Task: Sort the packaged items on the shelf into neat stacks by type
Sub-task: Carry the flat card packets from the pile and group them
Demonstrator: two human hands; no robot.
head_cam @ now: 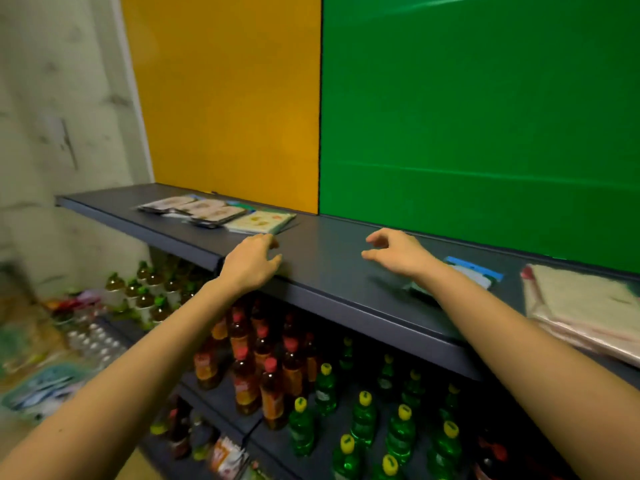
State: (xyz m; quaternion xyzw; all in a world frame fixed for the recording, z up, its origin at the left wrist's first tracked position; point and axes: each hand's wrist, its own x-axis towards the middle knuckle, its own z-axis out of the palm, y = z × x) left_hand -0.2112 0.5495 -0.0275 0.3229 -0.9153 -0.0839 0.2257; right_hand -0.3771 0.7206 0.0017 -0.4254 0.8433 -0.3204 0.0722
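Note:
A dark grey shelf (332, 268) runs from left to right at chest height. On its left part lie several flat packets: grey ones (194, 209) overlapping each other and a pale green-edged stack (261, 221) beside them. My left hand (251, 261) hovers at the shelf's front edge just below that pale stack, fingers apart, holding nothing. My right hand (394, 251) hangs over the bare middle of the shelf, fingers curled loosely and empty. A blue-topped packet (474, 271) lies behind my right wrist, partly hidden. A stack of pale pink-edged bags (581, 310) sits at the far right.
Yellow (228, 98) and green (485, 116) back panels rise behind the shelf. Below it stand red-capped amber bottles (263, 368), yellow-capped green bottles (367, 417) and green-capped brown bottles (145, 292). Blurred packages (45, 386) lie low on the left.

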